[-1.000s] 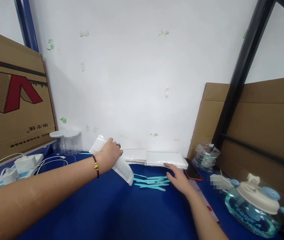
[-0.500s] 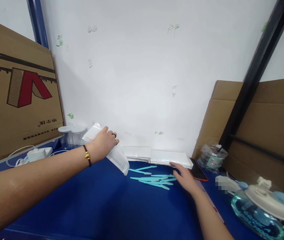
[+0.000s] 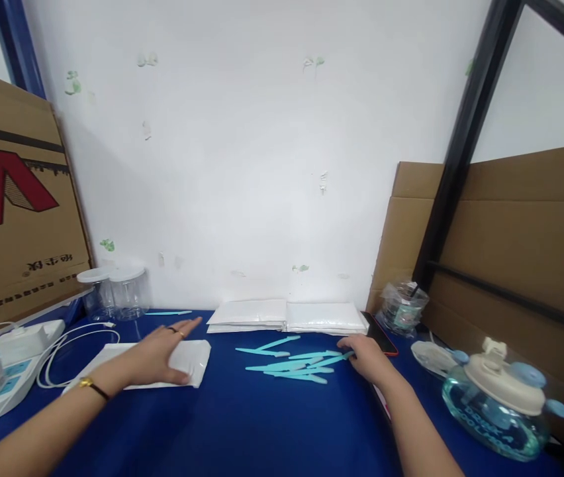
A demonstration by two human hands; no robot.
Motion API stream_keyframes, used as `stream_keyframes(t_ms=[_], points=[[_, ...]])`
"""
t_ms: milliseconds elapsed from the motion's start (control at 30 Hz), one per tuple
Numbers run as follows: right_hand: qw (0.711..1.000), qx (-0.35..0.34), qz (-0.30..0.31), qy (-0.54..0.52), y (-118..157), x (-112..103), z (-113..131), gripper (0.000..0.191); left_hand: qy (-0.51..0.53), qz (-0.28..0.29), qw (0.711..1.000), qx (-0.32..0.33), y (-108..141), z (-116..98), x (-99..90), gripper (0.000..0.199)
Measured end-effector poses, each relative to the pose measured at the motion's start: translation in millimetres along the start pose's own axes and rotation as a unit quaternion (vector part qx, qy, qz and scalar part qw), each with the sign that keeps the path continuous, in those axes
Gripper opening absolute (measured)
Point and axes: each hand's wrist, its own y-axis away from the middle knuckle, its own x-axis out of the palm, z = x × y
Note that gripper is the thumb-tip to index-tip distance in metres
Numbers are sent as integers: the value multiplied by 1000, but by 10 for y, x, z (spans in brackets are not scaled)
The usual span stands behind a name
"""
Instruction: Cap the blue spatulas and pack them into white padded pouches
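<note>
Left hand (image 3: 153,358) splayed over white packet (image 3: 194,359), long axis crosswise; right hand (image 3: 367,359) at teal sticks (image 3: 275,367), grip unclear.

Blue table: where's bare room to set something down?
Near middle of the table, bordered by packet, sticks, left forearm and right forearm; also a gap between packet and sticks. Crowded: left with power strip, jars; right with phone, cup, bottle; back with white stacks.

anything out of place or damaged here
One turquoise stick lies alone near the clear jars, apart from the loose pile of similar sticks by the right hand. The wall also has scuffed, greenish patches.
</note>
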Motion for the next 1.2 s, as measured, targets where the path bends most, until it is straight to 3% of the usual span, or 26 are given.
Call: stream_keyframes(t_ms=[67,133,233,300,400,500,567,633,733,833,933,1067,1200], points=[[1000,8,9,18,-11,0,19,46,77,13,995,55,-133,-353,109,80],[1000,7,12,16,-14,-15,53,41,116,32,988,101,-286,-697,285,72],[1000,-9,16,-25,-5,-27,123,30,120,34,988,94,-505,-1094,575,79],[996,-23,34,-77,1,-10,167,27,120,41,989,75,-608,-1221,680,85],[989,-40,48,-134,-7,45,211,29,132,50,983,120,-625,-1115,614,100],[989,-41,6,-139,-28,78,239,28,72,54,986,141,-463,-657,394,125],[990,-39,-21,-136,-42,71,267,27,5,91,993,72,-317,-266,273,137],[990,-39,-32,-135,-51,51,305,26,-31,110,993,-5,-193,61,199,131],[989,-38,-33,-139,-54,32,352,25,0,85,996,-22,-77,267,91,99],[989,-32,-41,-139,-55,57,335,25,99,36,994,19,0,178,-129,78],[990,-27,-45,-130,-68,122,248,25,192,27,977,84,103,-4,-414,69],[990,-30,-51,-130,-103,220,127,27,223,16,951,216,286,-271,-672,59],[989,-35,-55,-129,-122,256,82,28,217,16,932,289,439,-573,-793,51]])
